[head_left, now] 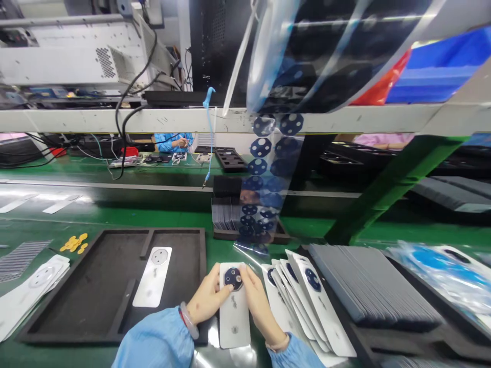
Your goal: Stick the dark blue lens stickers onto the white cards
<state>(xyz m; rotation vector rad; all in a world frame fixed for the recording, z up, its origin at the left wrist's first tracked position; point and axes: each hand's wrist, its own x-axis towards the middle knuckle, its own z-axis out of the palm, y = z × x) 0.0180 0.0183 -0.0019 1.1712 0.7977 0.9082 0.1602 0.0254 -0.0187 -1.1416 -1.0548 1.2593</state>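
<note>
Between my hands is a white phone back panel (235, 327) with a dark round camera sticker (232, 277) near its top. My left hand (209, 296) grips the panel's left edge, its thumb lying at the sticker's lower rim. On the other side, my right hand (259, 304) holds the right edge, fingertips by the upper right corner. A similar panel with a pale circle (152, 281) lies in the black tray (84, 286) to the left. Fanned panels with dark stickers (320, 312) lie just right of my right hand.
A clear strip of dark round stickers (261, 166) hangs from a large roll (326, 56) above. Grey sheets (376, 281) stand packed at right. Left are yellow discs (74, 243) and more white panels (32, 291). A green post (395, 189) rises right; a co-worker's blue sleeve (164, 142) shows behind.
</note>
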